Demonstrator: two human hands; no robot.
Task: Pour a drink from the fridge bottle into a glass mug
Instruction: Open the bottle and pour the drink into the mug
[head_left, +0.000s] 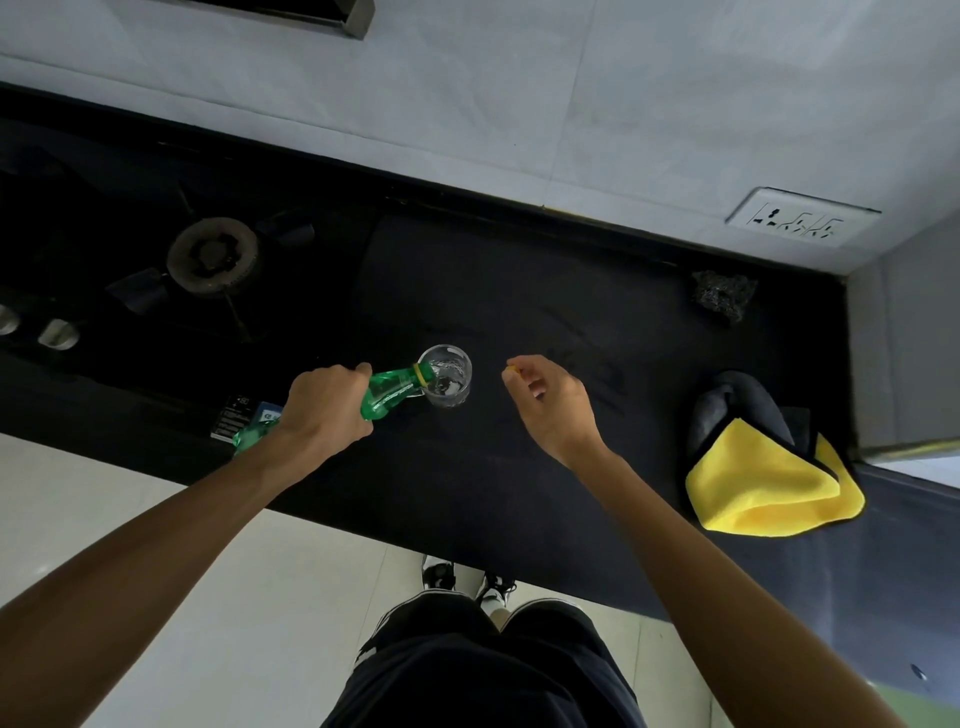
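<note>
A green plastic bottle is tipped to the right, its yellow-ringed mouth over the rim of a clear glass mug that stands on the black counter. Clear liquid runs into the mug. My left hand grips the bottle around its middle, so the label and base show only below my wrist. My right hand hovers to the right of the mug and pinches a small yellow cap between its fingertips.
A gas burner and two stove knobs lie at the left. A yellow and grey cloth rests near the counter's right end, a dark scrubber sits behind it, and a wall socket is above.
</note>
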